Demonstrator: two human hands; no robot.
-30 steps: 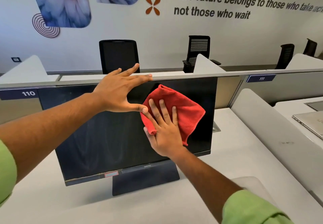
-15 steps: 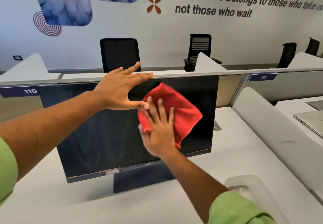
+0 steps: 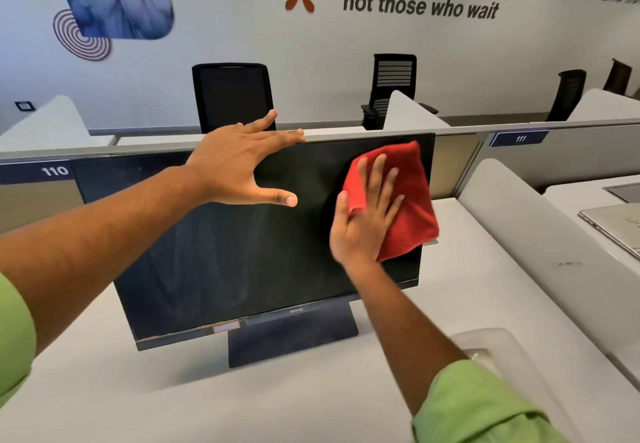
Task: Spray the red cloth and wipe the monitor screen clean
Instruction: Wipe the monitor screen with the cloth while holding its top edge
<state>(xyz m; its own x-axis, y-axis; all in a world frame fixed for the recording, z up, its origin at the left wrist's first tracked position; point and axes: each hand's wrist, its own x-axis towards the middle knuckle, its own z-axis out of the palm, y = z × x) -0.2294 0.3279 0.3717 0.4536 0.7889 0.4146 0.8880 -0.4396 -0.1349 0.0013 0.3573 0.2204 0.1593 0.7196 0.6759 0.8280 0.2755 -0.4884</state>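
The red cloth (image 3: 405, 200) is soft, fuzzy and bunched up. It lies flat on the right side of the monitor screen (image 3: 221, 255), which is dark, smooth and a bit streaky. The right hand (image 3: 363, 224) presses on the cloth with its fingers (image 3: 379, 179) spread apart, and the cloth sticks out past the fingertips up and to the right. The left hand (image 3: 239, 165) is open too, fingers laid along the top edge of the monitor and thumb on the glass. The monitor stands on a plain white tabletop (image 3: 121, 401). Behind are grey dividers, black chairs (image 3: 232, 96) and a wall with big words.
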